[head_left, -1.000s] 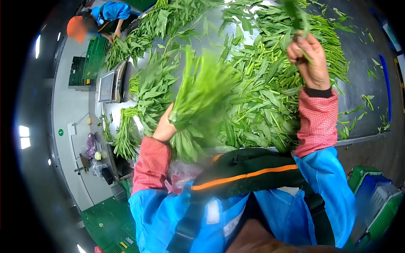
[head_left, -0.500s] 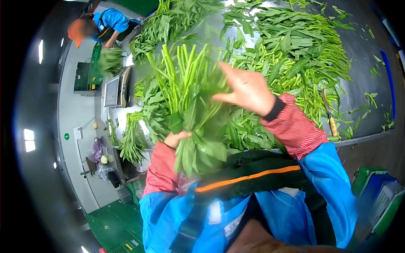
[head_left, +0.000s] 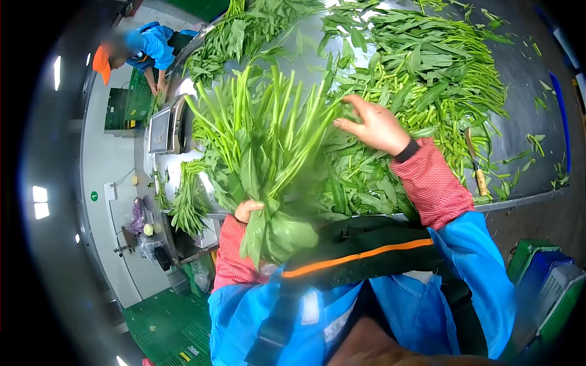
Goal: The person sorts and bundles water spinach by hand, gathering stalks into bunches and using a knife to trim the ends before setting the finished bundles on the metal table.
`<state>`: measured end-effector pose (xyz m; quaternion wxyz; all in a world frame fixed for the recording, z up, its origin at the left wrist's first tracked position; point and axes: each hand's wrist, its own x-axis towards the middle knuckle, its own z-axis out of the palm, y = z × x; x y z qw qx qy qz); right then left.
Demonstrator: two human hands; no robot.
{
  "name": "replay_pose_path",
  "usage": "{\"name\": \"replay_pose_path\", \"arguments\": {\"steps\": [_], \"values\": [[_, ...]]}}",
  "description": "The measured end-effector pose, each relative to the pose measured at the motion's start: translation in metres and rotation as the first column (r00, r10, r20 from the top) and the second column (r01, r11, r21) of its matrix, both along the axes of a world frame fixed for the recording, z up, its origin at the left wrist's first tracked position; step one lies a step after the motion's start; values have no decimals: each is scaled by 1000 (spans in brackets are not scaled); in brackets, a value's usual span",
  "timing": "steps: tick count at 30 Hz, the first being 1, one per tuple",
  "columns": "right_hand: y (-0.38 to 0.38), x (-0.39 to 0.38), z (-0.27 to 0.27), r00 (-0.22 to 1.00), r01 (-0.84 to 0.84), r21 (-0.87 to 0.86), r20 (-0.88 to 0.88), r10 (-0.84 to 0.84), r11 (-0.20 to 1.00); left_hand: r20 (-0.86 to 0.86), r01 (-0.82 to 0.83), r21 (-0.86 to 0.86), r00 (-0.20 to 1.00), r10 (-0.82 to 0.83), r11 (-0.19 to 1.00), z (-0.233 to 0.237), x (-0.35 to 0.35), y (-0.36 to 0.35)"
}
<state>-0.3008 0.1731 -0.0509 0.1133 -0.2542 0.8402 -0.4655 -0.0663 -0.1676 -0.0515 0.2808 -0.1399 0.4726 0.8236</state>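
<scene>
My left hand [head_left: 249,210] is wrapped round the leafy lower end of a bunch of water spinach [head_left: 268,143], just in front of my chest. The cut stems point up and fan out to both sides, while broad leaves hang below the grip. At the right edge of the fan, my right hand [head_left: 383,129] is raised with thumb and forefinger apart, its fingertips right by the outermost stem ends. Beyond that hand lies a large heap of water spinach [head_left: 427,67] on the metal table [head_left: 525,143].
A wooden-handled knife [head_left: 480,178] lies near the table's front edge. On the left stand a scale [head_left: 166,129] and a smaller bunch of greens [head_left: 190,204]. Another person [head_left: 155,46] in an orange cap leans over the far left side. Green crates [head_left: 165,326] are at lower left.
The bunch has spread wider and come slightly left and down with my left hand. My right hand has shifted right and down a little. The other person's bunch is lowered out of sight.
</scene>
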Motion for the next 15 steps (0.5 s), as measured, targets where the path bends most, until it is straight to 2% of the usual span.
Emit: {"name": "replay_pose_path", "arguments": {"steps": [1, 2, 3, 4, 5, 6, 9, 10, 11, 13, 15], "values": [[-7, -3, -14, 999, -38, 42, -30, 39, 998, -35, 6, 2, 999, -6, 1000, 2, -1, 2], [-9, -11, -41, 982, 53, -208, -164, -89, 977, -51, 13, -6, 999, -13, 1000, 3, -2, 3], [-7, -23, -49, 963, 211, -469, -51, -265, 858, -59, 14, -18, 998, -15, 1000, 4, -1, 5], [14, -43, -40, 891, 361, -431, 421, -170, 827, -48, 14, -23, 999, -15, 1000, 4, 0, 4], [26, -50, -26, 810, 507, -527, 562, -168, 682, -38, 15, -27, 999, -16, 1000, 5, 3, 4], [46, -67, -42, 874, 397, -614, 479, -77, 682, -28, 17, -33, 999, -18, 999, 5, 4, 4], [32, -44, -2, 923, 312, -538, 367, -116, 784, -1, 25, -49, 1000, -25, 998, 3, 8, 5], [20, -30, 9, 975, 203, -571, 197, -107, 795, 10, 29, -54, 1000, -29, 998, 2, 8, 6], [11, -20, 18, 984, 137, -607, 177, -34, 783, 24, 38, -58, 999, -37, 998, 2, 7, 6], [-5, -4, 33, 992, 66, -556, -52, -114, 828, 65, 58, -60, 996, -54, 997, 1, 4, 8], [-20, 4, 44, 983, -67, -535, -180, -36, 842, 138, 77, -50, 988, -70, 996, 3, 2, 12]]}}
